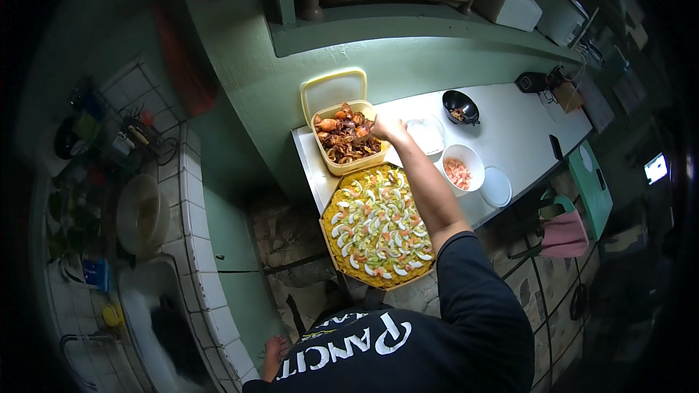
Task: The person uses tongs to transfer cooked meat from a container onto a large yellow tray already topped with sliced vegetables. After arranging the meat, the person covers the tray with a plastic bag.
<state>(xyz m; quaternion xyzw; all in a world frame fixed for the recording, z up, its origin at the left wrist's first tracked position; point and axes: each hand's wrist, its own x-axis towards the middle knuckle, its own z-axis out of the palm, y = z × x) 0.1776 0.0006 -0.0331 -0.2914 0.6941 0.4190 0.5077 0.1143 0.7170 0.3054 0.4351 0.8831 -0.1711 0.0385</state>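
My right hand (389,129) reaches over the right side of a yellow plastic tub (335,168), its fingers drawn together at the food; what they hold, if anything, is hidden. Dark red-brown cooked pieces, which look like squid (342,128), fill the tub, and its pale yellow lid stands up behind. Below my right forearm, a large octagonal tray (328,245) holds yellow-orange noodles (336,212) topped with egg slices, shrimp and chopped greens. My left hand (275,351) hangs low by my side, away from the food, fingers curled with nothing visible in them.
On the white table (510,118) stand a clear tub (425,135), a white bowl of shrimp (460,168), a round lid (496,187) and a black bowl (461,107). A phone (555,147) lies near its edge. A sink (149,320) and tiled counter run along the left.
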